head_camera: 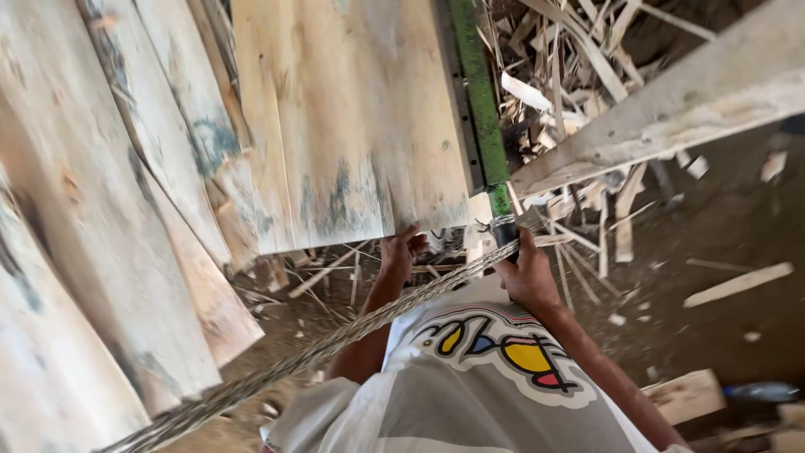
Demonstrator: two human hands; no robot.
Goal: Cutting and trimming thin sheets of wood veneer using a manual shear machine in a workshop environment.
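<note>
Your left hand (398, 252) is curled under the near end of the pale board (352, 117) lying on the stack, and your right hand (524, 268) is closed around the braided rope (335, 340) right at the green rail's (480, 101) end. Wood scraps (579, 75) litter the floor beyond.

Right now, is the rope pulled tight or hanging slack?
Tight: the rope runs in a straight line up to the right hand.

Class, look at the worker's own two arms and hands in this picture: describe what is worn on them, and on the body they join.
Both the left hand and the right hand are bare, with no gloves, and the forearms are uncovered. The person wears a white T-shirt with a colourful printed design in yellow, blue and red.
</note>
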